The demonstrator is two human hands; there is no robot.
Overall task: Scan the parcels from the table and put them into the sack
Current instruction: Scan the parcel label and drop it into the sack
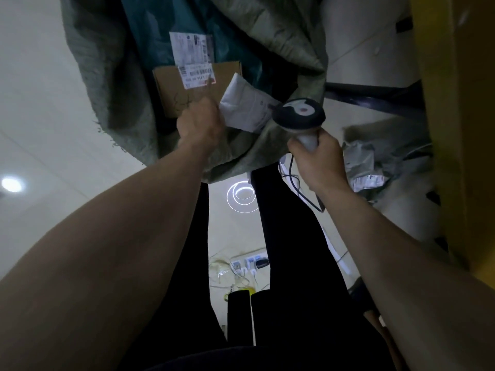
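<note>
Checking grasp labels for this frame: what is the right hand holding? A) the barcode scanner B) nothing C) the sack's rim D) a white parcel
A: the right hand is wrapped around the handle of the barcode scanner, while the white parcel is in the left hand over the open sack.

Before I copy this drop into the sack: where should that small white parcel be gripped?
Pinch the white parcel at its near-left edge, as the left hand does. It is flat and soft, and its far end points down into the sack, free to slide in.
</note>
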